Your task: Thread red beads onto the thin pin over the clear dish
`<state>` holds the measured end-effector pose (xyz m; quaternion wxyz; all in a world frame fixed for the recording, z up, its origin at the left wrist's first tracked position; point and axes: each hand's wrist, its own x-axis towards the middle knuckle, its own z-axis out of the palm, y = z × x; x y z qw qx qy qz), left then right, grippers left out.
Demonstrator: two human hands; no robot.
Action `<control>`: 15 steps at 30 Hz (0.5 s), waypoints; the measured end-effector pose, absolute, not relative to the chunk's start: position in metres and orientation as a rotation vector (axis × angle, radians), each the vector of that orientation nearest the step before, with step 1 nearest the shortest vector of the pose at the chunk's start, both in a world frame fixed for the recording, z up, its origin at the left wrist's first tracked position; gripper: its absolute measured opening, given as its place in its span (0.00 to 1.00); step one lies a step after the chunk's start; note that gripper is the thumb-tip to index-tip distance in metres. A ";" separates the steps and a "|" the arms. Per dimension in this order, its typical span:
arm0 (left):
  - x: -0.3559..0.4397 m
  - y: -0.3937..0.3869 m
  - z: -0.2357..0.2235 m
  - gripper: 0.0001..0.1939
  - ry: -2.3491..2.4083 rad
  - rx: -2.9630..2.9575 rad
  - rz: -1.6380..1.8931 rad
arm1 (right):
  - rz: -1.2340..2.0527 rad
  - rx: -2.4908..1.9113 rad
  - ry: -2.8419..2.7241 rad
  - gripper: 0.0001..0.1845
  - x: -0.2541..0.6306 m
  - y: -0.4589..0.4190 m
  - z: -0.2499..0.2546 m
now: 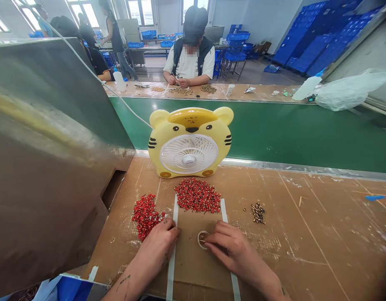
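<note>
Apparently the right hand (232, 244) pinches a thin stick (202, 241) at a white ring (198, 240); the left hand (161, 238) sits by red pieces (145, 216), grip unclear.

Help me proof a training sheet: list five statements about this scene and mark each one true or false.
1. The right hand has its fingertips at the white ring. True.
2. The fan lies face down. False: the fan stands up, its grille facing the camera.
3. A red pile lies just in front of the fan, on the camera's side. True.
4. The dark pile is beside the left hand. False: the dark pile is off to the right of the right hand.
5. The person opposite wears a dark vest over a white top. True.
</note>
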<state>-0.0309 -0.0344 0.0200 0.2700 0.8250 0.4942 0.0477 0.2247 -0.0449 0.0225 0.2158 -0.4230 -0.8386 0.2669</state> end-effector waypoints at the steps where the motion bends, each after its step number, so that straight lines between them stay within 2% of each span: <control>1: -0.028 -0.034 0.022 0.14 1.328 2.240 0.031 | 0.728 -1.177 -2.327 0.10 0.225 -0.045 0.022; 3: -0.026 -0.035 0.027 0.16 1.323 2.274 -0.119 | 0.708 -1.182 -2.319 0.10 0.225 -0.045 0.021; 15: -0.028 -0.032 0.030 0.12 1.112 2.518 -0.320 | 0.541 -1.106 -2.346 0.12 0.227 -0.040 0.017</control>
